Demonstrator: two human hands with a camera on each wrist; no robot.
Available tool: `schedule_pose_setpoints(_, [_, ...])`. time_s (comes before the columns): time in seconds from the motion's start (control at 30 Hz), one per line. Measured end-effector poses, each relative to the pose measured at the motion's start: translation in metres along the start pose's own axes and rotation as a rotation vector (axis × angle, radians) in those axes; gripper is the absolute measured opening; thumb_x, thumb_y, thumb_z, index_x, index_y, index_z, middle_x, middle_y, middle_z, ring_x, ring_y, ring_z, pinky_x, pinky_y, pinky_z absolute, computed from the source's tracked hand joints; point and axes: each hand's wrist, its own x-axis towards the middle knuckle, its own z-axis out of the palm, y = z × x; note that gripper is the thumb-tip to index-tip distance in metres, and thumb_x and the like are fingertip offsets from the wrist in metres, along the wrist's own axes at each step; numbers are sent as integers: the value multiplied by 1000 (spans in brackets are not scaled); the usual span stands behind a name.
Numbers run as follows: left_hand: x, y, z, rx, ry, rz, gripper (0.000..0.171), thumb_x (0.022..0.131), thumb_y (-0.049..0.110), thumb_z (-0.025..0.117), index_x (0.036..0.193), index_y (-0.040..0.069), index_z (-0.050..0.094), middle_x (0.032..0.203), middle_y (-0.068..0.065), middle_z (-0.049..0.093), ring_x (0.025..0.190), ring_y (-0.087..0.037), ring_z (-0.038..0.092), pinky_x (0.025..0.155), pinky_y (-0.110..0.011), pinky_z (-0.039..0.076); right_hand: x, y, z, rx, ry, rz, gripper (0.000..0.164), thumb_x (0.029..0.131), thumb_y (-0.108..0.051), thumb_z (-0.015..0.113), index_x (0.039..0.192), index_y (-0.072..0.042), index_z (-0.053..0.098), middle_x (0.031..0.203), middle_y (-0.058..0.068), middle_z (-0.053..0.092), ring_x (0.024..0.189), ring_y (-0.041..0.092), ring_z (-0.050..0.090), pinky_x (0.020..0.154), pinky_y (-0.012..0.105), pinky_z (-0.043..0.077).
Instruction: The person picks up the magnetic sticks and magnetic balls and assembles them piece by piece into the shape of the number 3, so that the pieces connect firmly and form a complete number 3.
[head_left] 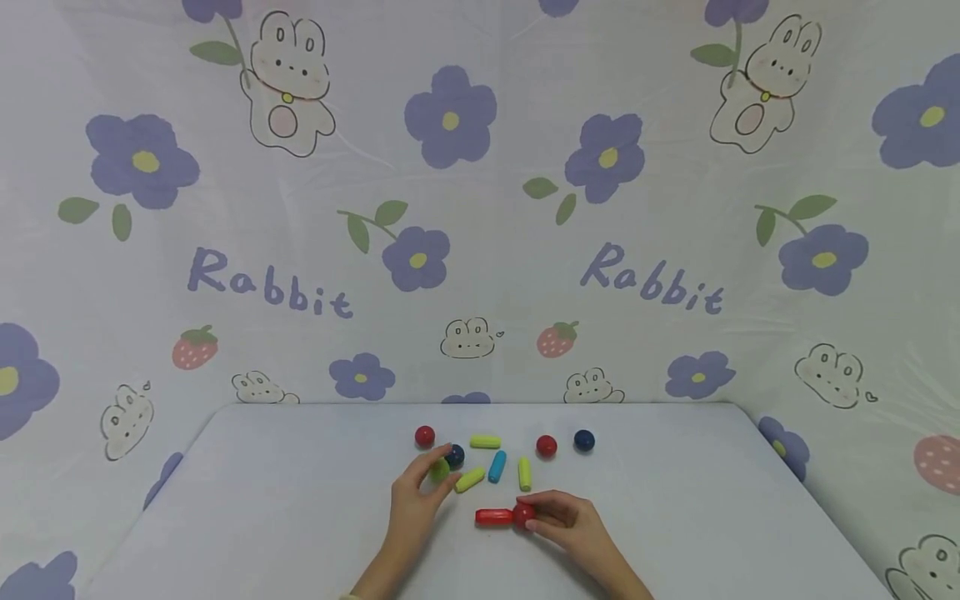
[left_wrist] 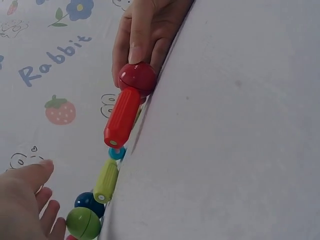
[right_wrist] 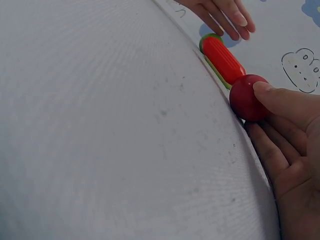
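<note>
My right hand (head_left: pixel 573 529) pinches a red ball (head_left: pixel 523 516) between thumb and fingers. A red ridged stick (head_left: pixel 493 517) joins end-on to that ball and points left. In the right wrist view the thumb presses the red ball (right_wrist: pixel 248 97) from above. My left hand (head_left: pixel 414 496) reaches over a green ball (head_left: pixel 439 472), which it partly hides. Seen in the left wrist view, its fingers are loosely extended beside the green ball (left_wrist: pixel 83 223), not closed round it. Just beyond is a dark blue ball (head_left: pixel 454 456), and a yellow-green stick (head_left: pixel 470 480) lies near the left thumb.
Behind the hands on the white table (head_left: pixel 285 500) lie a blue stick (head_left: pixel 497 467), two more yellow-green sticks (head_left: pixel 485 442), a red ball (head_left: pixel 424 436) at left, another red ball (head_left: pixel 547 446) and a dark blue ball (head_left: pixel 584 441) at right. A patterned cloth hangs behind.
</note>
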Motion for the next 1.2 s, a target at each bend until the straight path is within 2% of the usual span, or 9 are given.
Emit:
schedule_pose_setpoints(0.13, [1, -3, 0, -27, 34, 17, 50, 81, 9, 78, 128, 13, 63, 131, -3, 65, 130, -22, 55, 111, -38, 42, 0, 1, -1, 4, 0, -5, 38, 85, -21, 76, 120, -10, 67, 123, 13, 67, 111, 12, 66, 94, 21, 54])
schedule_pose_setpoints(0.3, [3, -5, 0, 12, 68, -1, 51, 80, 11, 79, 128, 15, 63, 133, -3, 64, 133, -23, 53, 113, -38, 40, 0, 1, 0, 5, 0, -11, 38, 85, -20, 75, 120, -9, 67, 124, 13, 67, 109, 7, 66, 94, 21, 54])
schedule_pose_setpoints(0.47, [4, -8, 1, 42, 92, -14, 52, 79, 9, 80, 128, 14, 63, 134, -5, 63, 132, -26, 53, 111, -41, 42, -2, -4, 1, 28, -1, -25, 39, 85, -16, 75, 121, -5, 66, 125, 17, 66, 112, 12, 65, 94, 21, 54])
schedule_pose_setpoints(0.73, [3, -11, 1, 35, 57, -98, 53, 82, 9, 77, 132, 10, 60, 138, -7, 60, 136, -26, 49, 111, -39, 42, -1, -3, 1, 37, 0, -7, 39, 86, -14, 74, 123, -5, 65, 126, 17, 65, 115, 19, 64, 94, 22, 54])
schedule_pose_setpoints(0.87, [2, -13, 1, 37, 65, -120, 49, 82, 8, 76, 129, 8, 62, 136, -9, 61, 133, -27, 53, 109, -38, 44, 0, -2, 1, 31, -2, -10, 39, 85, -14, 74, 122, -4, 65, 126, 17, 66, 114, 18, 65, 93, 22, 55])
schedule_pose_setpoints(1.2, [2, -17, 0, 37, 132, -111, 40, 80, -2, 75, 119, 3, 66, 123, -15, 68, 119, -30, 62, 103, -39, 49, 0, 1, 0, 12, -5, -19, 39, 84, -19, 76, 121, -8, 66, 124, 15, 67, 109, 7, 66, 93, 22, 55])
